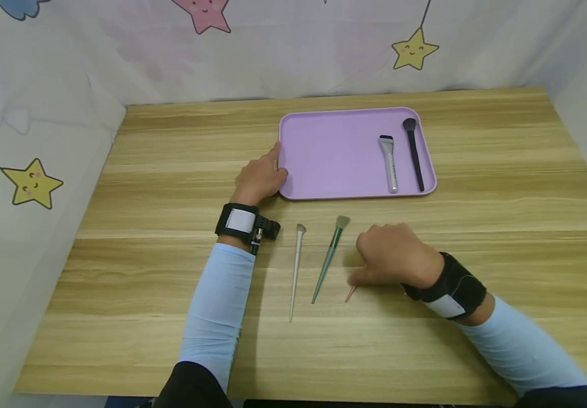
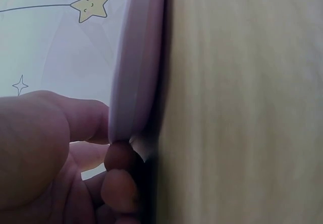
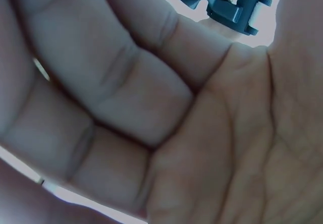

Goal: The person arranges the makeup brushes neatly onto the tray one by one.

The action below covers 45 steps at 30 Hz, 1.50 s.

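Head view shows the left hand (image 1: 256,177) with its grip pinching the left rim of a purple tray (image 1: 331,156), and the right hand (image 1: 397,258) over a pink handle (image 1: 351,294) on the counter (image 1: 170,198), its grip too hidden to tell, while dark marking (image 1: 393,170) on a silver brush (image 1: 389,158) in the tray is too small to read.

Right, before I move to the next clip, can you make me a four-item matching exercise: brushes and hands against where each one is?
1. black brush
2. green brush
3. left hand
4. right hand

A. touching the left edge of the purple tray
B. over a pink handle, only its end showing
C. on the tray, nearest its right edge
D. on the table, beside the pale brush

Pairs: 1-C, 2-D, 3-A, 4-B
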Motion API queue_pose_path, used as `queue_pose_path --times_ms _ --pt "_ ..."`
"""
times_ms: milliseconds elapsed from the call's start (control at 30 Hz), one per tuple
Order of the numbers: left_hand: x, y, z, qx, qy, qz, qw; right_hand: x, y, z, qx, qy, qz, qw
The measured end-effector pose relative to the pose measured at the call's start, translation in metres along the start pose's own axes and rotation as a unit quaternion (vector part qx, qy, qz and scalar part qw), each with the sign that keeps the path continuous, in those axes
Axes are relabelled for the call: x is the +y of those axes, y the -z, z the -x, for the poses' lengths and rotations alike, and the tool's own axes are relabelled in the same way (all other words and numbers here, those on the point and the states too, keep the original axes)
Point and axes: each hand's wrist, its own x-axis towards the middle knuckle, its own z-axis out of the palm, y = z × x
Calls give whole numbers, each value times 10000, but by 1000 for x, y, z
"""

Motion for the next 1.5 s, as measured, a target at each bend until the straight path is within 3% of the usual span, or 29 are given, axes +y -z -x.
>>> queue_pose_path --times_ms 167,667,1033,1500 --pt "0 0 0 -16 -21 6 10000 -1 -1 -1 -99 -51 65 9999" --pt "0 0 0 5 3 73 10000 0 -3 -3 316 72 26 9995" --pt "0 1 1 -18 26 73 10000 -1 -4 -6 1511 310 -259 9877" --pt "0 0 -1 -55 49 36 10000 7 0 -15 2037 28 -515 9777"
